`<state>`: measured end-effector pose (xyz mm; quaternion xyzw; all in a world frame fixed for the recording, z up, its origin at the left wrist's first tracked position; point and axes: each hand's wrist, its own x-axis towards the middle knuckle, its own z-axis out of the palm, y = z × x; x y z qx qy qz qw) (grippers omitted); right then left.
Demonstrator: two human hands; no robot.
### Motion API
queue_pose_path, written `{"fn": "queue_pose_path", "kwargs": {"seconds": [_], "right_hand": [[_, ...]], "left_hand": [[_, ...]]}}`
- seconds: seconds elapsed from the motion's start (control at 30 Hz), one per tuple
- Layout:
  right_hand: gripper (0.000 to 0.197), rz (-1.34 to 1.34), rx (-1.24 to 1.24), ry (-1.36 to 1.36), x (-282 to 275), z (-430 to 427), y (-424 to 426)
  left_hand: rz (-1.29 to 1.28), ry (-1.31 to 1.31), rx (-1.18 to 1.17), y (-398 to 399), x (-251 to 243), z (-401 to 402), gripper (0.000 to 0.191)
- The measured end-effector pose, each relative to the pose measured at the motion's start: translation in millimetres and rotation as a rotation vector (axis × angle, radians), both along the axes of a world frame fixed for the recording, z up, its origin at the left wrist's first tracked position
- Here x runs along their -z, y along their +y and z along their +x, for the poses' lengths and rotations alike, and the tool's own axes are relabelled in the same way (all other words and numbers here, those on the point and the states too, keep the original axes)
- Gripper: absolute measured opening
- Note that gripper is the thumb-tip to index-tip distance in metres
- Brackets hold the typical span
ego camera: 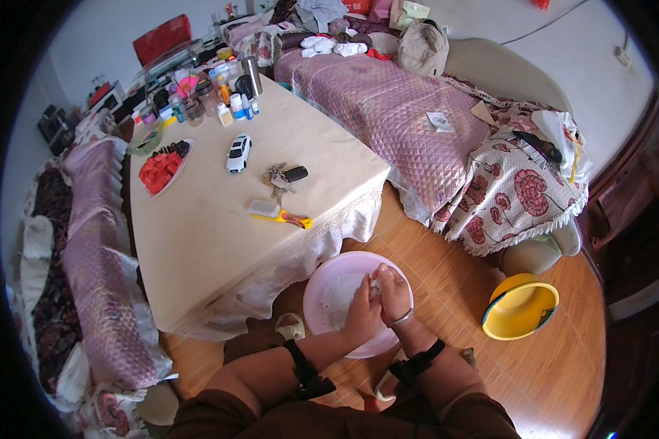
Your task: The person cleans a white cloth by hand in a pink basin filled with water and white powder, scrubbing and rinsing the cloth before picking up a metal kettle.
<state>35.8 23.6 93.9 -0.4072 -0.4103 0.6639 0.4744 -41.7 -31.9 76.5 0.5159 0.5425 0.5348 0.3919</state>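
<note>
A pink plastic basin (318,277) of sudsy water (338,299) stands on the floor between my feet. Over its right half, my left hand (363,308) and my right hand (394,293) press together around a small white wet item (375,286), which looks like cloth. Fingers cover most of it, so its shape cannot be told. A metal bracelet (402,318) circles my right wrist. Black straps are fastened around both forearms.
Right of the basin, a yellow basin (519,304) sits on the wood-look floor (445,285). Ahead is a covered table (214,236) holding a yellow-handled brush (283,215), keys (280,178), a toy car (239,153), a fruit plate (165,170) and several bottles. Quilted sofas (357,110) flank it.
</note>
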Motion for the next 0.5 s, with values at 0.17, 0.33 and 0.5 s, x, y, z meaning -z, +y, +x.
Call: {"fn": "queue_pose_path", "kwargs": {"seconds": [0.17,0.33,0.5], "right_hand": [[0.023,-0.009,-0.103,0.124,-4.6,4.7,3.6],[0.032,-0.065,-0.185,0.250,-14.5,10.5,6.3],[0.038,-0.044,-0.172,0.314,-10.5,15.3,12.5]], "left_hand": [[-0.076,-0.085,-0.063,11.6,-13.1,-11.1,0.051],[-0.399,-0.512,0.139,12.9,-30.7,-19.2,0.039],[-0.415,-0.498,0.086,18.9,-36.3,-28.8,0.031]]}}
